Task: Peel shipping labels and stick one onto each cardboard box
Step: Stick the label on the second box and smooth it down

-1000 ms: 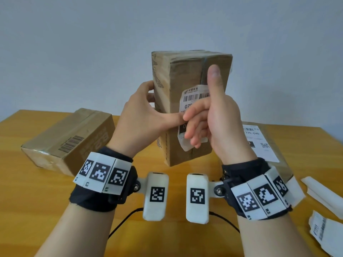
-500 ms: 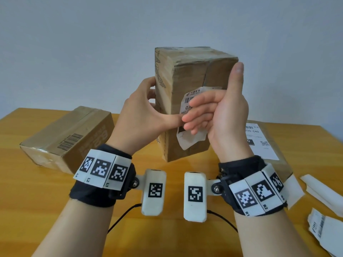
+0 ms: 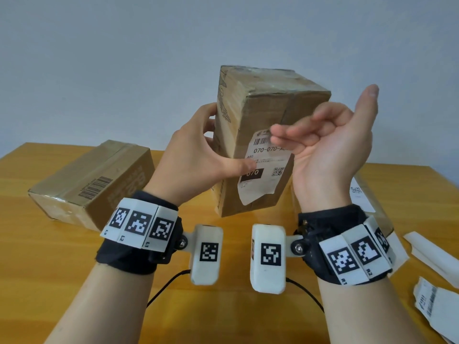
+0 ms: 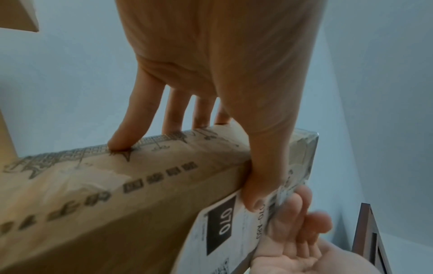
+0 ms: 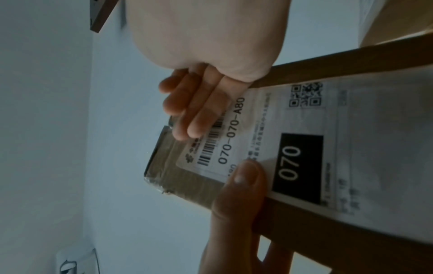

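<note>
Item, cardboard box [image 3: 250,135]: being held upright in the air above the wooden table [image 3: 49,281], one corner edge turned toward the camera. Left hand [image 3: 196,162] is gripping it, fingers wrapping the far left face and the thumb pressing the left part of the shipping label [image 3: 265,175]. Item, shipping label: white, printed with a barcode, "070-070-A80", a black "070" block and a QR code; it is lying on the box's front face, its lower corner looking slightly curled, though whether it is lifting off cannot be told. Right hand [image 3: 332,145] is hovering palm-up at the label's upper right, fingers loosely curled and blurred, their tips over the barcode; it is grasping nothing, and whether the tips are touching the paper cannot be told. Item, second box [image 3: 92,184]: lying flat on the table at left, a barcode on its top. Item, third box [image 3: 370,202]: lying behind the right wrist, bearing a white label. Item, loose paper strips [image 3: 432,276]: lying at the table's right edge.
</note>
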Motion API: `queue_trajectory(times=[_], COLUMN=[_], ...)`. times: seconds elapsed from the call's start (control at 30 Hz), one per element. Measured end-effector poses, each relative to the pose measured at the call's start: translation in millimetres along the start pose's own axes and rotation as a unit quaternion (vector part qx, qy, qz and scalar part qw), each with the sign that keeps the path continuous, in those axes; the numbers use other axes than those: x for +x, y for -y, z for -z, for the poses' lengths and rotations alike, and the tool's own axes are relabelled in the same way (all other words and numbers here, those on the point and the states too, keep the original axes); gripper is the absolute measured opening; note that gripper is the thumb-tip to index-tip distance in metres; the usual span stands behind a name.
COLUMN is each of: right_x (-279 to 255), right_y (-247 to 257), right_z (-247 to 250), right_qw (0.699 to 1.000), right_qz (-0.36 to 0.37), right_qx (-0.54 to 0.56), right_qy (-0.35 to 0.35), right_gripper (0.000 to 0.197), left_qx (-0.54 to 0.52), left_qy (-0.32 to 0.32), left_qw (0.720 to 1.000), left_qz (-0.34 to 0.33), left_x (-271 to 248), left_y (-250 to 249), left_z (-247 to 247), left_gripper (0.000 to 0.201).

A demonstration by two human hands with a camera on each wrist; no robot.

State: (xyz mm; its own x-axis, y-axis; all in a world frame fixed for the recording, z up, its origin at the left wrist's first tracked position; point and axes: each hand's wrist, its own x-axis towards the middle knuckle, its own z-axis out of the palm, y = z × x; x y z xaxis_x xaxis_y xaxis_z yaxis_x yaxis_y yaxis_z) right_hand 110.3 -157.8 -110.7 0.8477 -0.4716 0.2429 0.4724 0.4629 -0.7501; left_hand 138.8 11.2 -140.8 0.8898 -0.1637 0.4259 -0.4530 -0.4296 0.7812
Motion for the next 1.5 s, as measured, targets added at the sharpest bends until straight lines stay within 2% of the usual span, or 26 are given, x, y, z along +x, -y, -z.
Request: queue_trajectory(times=[0.17,0.23,0.3,0.37,0.47,0.57,0.67,0.73,0.9,1.0,1.1,1.23,1.33,1.5], right_x=[8,13,17,19,23,22,17,15,16,16,15,14,14,13], right_y=[-2,-5,-9,-13,-18,-22,-25,-27,-32,-31,-31,-37,-37,-33], right_z=[8,11,15,17,17,13,9,9,11,10,9,9,9,9], right_qw=[0.989,0.982,0.982,0.99,0.99,0.962,0.941,0.937,0.909,0.912,0.917,0.922,0.923,0.925], right_qz=[0.087,0.103,0.1,0.083,0.056,0.01,-0.052,-0.074,-0.06,-0.046,-0.034,-0.029,-0.042,-0.048], right_qx=[0.105,0.153,0.153,0.094,-0.103,-0.272,-0.312,-0.306,-0.382,-0.378,-0.368,-0.359,-0.352,-0.347], right_qy=[-0.049,-0.045,-0.048,-0.066,-0.074,-0.003,0.12,0.15,0.154,0.154,0.15,0.143,0.148,0.146], right_gripper=[0.066,0.063,0.06,0.055,0.038,0.023,0.031,0.038,0.053,0.049,0.038,0.046,0.051,0.054], left_qx=[0.017,0.012,-0.019,-0.066,-0.107,-0.135,-0.15,-0.147,-0.145,-0.135,-0.138,-0.13,-0.129,-0.111], left_qy=[0.006,-0.009,-0.031,-0.056,-0.091,-0.115,-0.117,-0.114,-0.105,-0.11,-0.116,-0.153,-0.163,-0.157], left_qw=[1.0,1.0,0.999,0.994,0.986,0.98,0.978,0.98,0.982,0.984,0.983,0.978,0.976,0.979], left_qz=[0.004,0.013,0.035,0.063,0.091,0.094,0.086,0.068,0.052,0.028,0.029,0.058,0.067,0.069], left_x=[0,1,1,2,2,2,2,2,4,4,4,6,6,6], left_y=[-2,-2,-2,0,0,-2,-5,-6,2,2,6,12,12,12], left_z=[-4,-3,-2,0,3,4,4,3,2,0,0,1,1,-2], left_gripper=[0.099,0.096,0.094,0.094,0.09,0.082,0.061,0.053,0.059,0.067,0.085,0.096,0.095,0.081])
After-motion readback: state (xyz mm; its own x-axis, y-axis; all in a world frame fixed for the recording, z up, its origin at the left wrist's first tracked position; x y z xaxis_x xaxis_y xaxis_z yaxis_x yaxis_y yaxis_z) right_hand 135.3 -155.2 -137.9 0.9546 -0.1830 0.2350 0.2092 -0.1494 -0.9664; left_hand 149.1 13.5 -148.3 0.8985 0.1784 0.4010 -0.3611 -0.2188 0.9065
